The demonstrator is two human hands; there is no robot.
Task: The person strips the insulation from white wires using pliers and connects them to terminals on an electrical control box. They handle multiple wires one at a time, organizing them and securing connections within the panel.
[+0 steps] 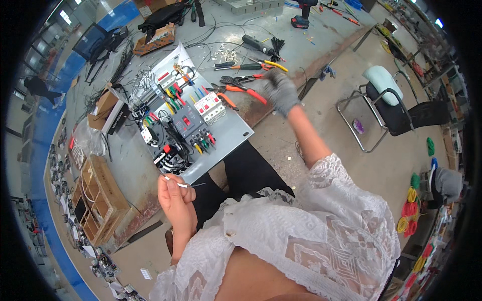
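My bare left hand [175, 199] is closed in a pinch at the near edge of a grey metal panel. Between its thumb and finger is a thin dark wire [200, 184] with a white sleeve on it. On the panel [236, 134] sit a dark grey circuit breaker [187, 122], a white breaker with red switches [209, 106] and bundles of coloured wires. My right hand [281, 93], in a grey glove, is over the bench edge beside red-handled pliers [257, 96]. Motion blurs its fingers, so their grip is unclear.
More hand tools, one a yellow-handled cutter [276, 65], lie beyond the panel. A wooden divided box [98, 200] stands at the left. On the far bench is a cordless drill [303, 14]. A chair [389, 100] stands on the floor to the right.
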